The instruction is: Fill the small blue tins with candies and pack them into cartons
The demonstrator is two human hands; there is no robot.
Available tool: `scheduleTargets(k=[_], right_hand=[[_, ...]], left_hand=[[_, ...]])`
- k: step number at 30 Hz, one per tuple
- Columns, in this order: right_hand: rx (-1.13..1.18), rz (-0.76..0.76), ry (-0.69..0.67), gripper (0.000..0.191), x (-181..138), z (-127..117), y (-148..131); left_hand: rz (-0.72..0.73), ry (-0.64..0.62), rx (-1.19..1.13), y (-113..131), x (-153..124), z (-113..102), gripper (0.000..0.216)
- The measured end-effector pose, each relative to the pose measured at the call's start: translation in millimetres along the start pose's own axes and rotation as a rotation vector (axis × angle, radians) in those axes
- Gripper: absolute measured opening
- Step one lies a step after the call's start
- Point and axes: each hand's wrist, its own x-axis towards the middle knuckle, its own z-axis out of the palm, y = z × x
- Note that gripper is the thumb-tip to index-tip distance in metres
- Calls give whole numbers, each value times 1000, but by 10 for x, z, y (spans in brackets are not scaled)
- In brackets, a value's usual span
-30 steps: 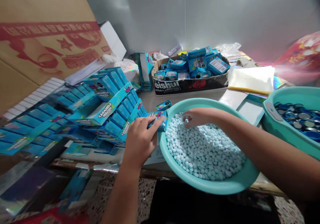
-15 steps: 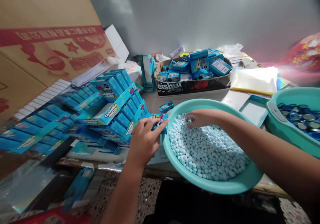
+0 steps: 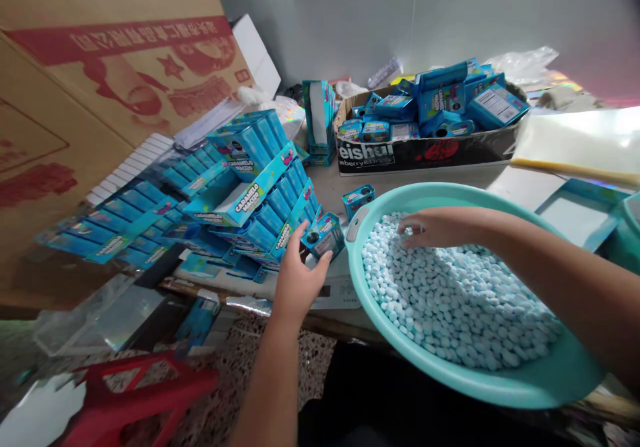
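Note:
A small blue candy box (image 3: 325,236) stands beside the basin, on a pale flat device (image 3: 344,295) that looks like a scale. Around its near left side, my left hand (image 3: 296,277) is open, with thumb and forefinger apart and close to the box; whether they touch it I cannot tell. My right hand (image 3: 425,227) reaches into the turquoise basin (image 3: 430,372) with fingers curled down at the pale blue candies (image 3: 460,307). What those fingers hold is hidden. Another small blue box (image 3: 359,199) lies just behind, near the basin's handle.
Display trays of blue boxes (image 3: 250,200) are stacked at left, before a large cardboard carton (image 3: 125,54). A black carton (image 3: 425,155) full of blue boxes stands behind the basin. An open blue tray (image 3: 575,210) lies at right. A red stool (image 3: 150,394) is on the floor.
My left hand has loosened its fingers from the small blue box, which is now turned upright by the basin. My right hand remains in the candies. The view has swung left.

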Motion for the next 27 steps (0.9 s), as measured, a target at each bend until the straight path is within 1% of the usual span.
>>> scheduleTargets(k=[3, 5, 9, 11, 14, 15, 17, 21, 24, 27], right_hand=[[7, 1, -17, 44, 10, 15, 18], [19, 7, -12, 47, 14, 21, 21], [33, 4, -3, 51, 26, 41, 29], [24, -7, -4, 53, 36, 58, 48], [4, -13, -10, 50, 42, 78, 83], [-2, -12, -14, 47, 39, 77, 90], [-8, -4, -25, 42, 25, 62, 87], [8, 0, -24, 33, -16, 10, 35], [-6, -9, -2, 24, -31, -7, 7], [-20, -30, 26, 20, -25, 4, 14]], left_hand=[[45, 64, -58, 51, 14, -52, 75], [130, 165, -95, 124, 33, -101, 66], [337, 410, -149, 268, 77, -234, 44], [441, 502, -85, 305, 93, -307, 35], [573, 631, 108, 306, 105, -391, 26], [588, 670, 157, 295, 108, -407, 24], [572, 730, 180, 265, 115, -420, 25], [493, 791, 84, 206, 130, -407, 27], [464, 768, 60, 184, 118, -408, 28], [458, 717, 117, 181, 84, -435, 30]])
